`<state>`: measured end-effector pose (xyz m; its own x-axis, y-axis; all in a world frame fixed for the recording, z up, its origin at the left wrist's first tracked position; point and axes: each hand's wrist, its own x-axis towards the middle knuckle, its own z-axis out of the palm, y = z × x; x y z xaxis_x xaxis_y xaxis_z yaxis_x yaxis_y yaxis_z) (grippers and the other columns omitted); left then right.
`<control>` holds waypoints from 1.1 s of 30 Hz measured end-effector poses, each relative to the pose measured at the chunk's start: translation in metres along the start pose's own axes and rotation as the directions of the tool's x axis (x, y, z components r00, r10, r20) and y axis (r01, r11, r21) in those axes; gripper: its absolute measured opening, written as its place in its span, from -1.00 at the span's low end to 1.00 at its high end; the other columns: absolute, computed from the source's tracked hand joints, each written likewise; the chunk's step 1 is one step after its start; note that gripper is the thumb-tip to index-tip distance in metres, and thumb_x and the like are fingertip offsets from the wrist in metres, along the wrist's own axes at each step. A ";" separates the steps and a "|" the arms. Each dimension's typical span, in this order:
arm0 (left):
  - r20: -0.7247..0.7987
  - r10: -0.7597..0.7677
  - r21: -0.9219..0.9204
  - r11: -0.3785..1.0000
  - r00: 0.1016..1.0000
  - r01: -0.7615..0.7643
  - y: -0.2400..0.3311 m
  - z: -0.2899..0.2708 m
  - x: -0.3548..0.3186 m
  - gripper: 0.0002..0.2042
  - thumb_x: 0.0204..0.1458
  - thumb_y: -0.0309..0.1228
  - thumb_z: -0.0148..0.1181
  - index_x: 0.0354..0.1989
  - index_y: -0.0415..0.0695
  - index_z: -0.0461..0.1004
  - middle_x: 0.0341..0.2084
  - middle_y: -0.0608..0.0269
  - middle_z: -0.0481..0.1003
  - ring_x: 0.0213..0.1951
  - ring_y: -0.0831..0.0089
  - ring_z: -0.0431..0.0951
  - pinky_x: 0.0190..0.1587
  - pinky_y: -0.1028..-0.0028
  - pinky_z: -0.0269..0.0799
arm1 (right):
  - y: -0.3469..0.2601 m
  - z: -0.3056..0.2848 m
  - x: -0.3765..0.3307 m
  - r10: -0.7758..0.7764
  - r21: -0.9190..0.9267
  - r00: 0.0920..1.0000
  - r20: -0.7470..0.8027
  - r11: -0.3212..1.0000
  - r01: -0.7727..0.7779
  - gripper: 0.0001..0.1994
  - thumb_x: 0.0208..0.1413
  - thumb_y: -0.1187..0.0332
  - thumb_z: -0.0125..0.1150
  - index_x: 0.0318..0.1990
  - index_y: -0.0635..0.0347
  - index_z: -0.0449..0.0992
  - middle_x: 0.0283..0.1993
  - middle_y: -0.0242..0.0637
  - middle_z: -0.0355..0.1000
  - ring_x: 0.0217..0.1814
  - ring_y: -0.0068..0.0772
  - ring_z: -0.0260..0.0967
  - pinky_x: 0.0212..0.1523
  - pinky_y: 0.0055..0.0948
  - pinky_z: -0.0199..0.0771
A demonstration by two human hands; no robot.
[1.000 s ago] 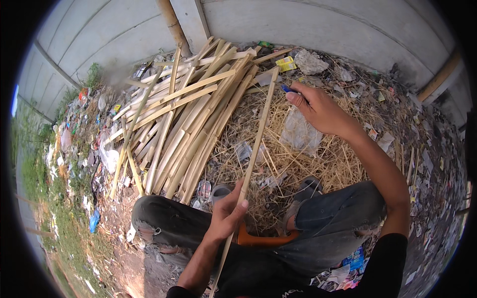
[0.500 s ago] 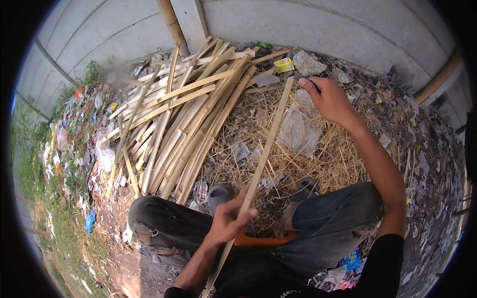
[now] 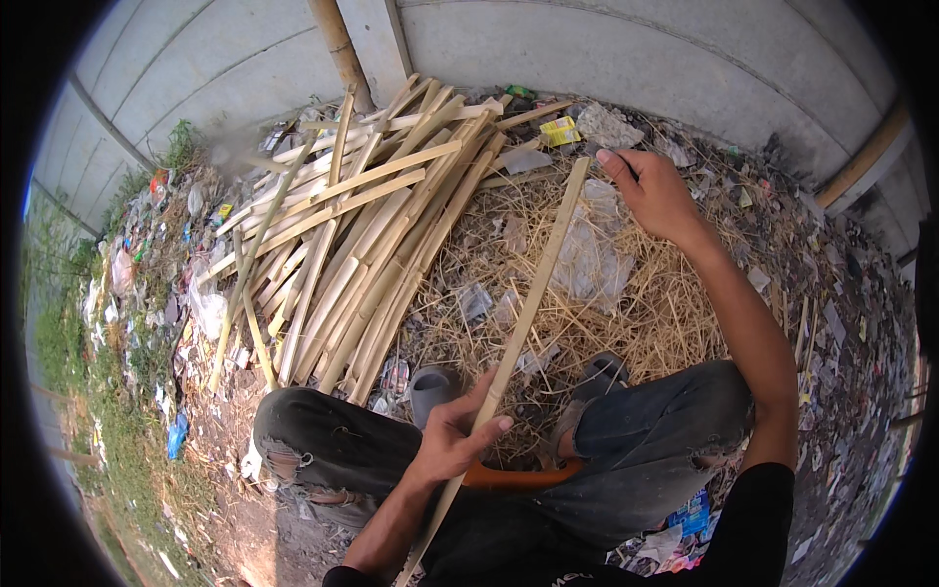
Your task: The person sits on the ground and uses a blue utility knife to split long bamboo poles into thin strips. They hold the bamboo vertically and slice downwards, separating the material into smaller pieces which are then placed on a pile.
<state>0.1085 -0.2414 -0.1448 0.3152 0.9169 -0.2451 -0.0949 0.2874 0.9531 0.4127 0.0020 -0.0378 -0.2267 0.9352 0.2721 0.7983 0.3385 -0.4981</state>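
A long, narrow bamboo strip slants up across the middle of the view, its near end running down past my lap. My left hand is closed around its lower part, above my thighs. At the strip's far tip is my right hand, a small gap to the right of it. The fingers of that hand are curled on a small dark tool, mostly hidden, so its kind is unclear. Between my legs lies a curved orange piece, partly covered by my left hand and the strip.
A heap of split bamboo strips lies ahead on the left. Straw-like shavings and plastic scraps cover the ground by my grey sandals. A concrete panel wall stands beyond, with a bamboo pole against it.
The strip's far tip has shifted slightly to the right. My right hand has turned a little and moved slightly right; less of the dark tool shows. My left hand keeps its hold.
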 end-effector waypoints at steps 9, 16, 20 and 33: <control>-0.023 -0.035 -0.036 0.999 0.999 0.034 0.012 0.004 -0.002 -0.37 0.18 -0.47 0.34 0.37 -0.40 0.23 0.26 0.14 0.38 0.19 0.59 0.31 0.27 0.52 0.20 | -0.002 0.001 0.000 -0.006 -0.015 1.000 0.008 1.000 0.006 -0.43 0.40 -0.05 0.00 -0.43 0.36 0.49 -0.68 -0.12 0.26 -0.64 -0.20 0.16 -0.46 -0.16 0.25; -0.115 0.043 -0.068 0.996 0.992 -0.051 0.005 -0.004 0.009 -0.38 0.16 -0.52 0.33 0.35 -0.46 0.23 0.29 0.07 0.36 0.21 0.58 0.31 0.25 0.51 0.22 | -0.039 0.038 -0.024 -0.173 0.027 0.947 0.272 0.985 0.173 -0.39 0.41 -0.08 -0.08 -0.47 0.32 0.52 -0.67 0.02 0.32 -0.58 0.09 0.35 -0.41 -0.05 0.37; -0.134 0.157 -0.018 0.987 0.978 -0.161 0.008 -0.009 0.009 -0.38 0.13 -0.55 0.34 0.33 -0.50 0.23 0.32 0.01 0.32 0.24 0.56 0.30 0.26 0.51 0.22 | -0.048 0.044 -0.014 -0.179 0.014 0.974 0.136 0.984 0.179 -0.39 0.42 -0.08 -0.10 -0.44 0.32 0.55 -0.67 0.00 0.34 -0.58 0.09 0.38 -0.44 -0.04 0.39; -0.176 0.107 -0.054 0.992 0.979 -0.118 0.016 -0.011 0.011 -0.36 0.13 -0.54 0.34 0.34 -0.51 0.21 0.25 0.11 0.39 0.13 0.60 0.37 0.17 0.56 0.29 | -0.079 0.071 -0.051 -0.306 0.168 0.918 0.254 0.948 0.269 -0.41 0.42 -0.06 -0.09 -0.48 0.27 0.53 -0.66 0.02 0.38 -0.55 0.13 0.43 -0.44 0.00 0.40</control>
<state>0.1002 -0.2235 -0.1343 0.1318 0.9767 -0.1696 -0.1821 0.1920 0.9643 0.3216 -0.0649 -0.0703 -0.5936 0.7813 0.1929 0.6025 0.5904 -0.5371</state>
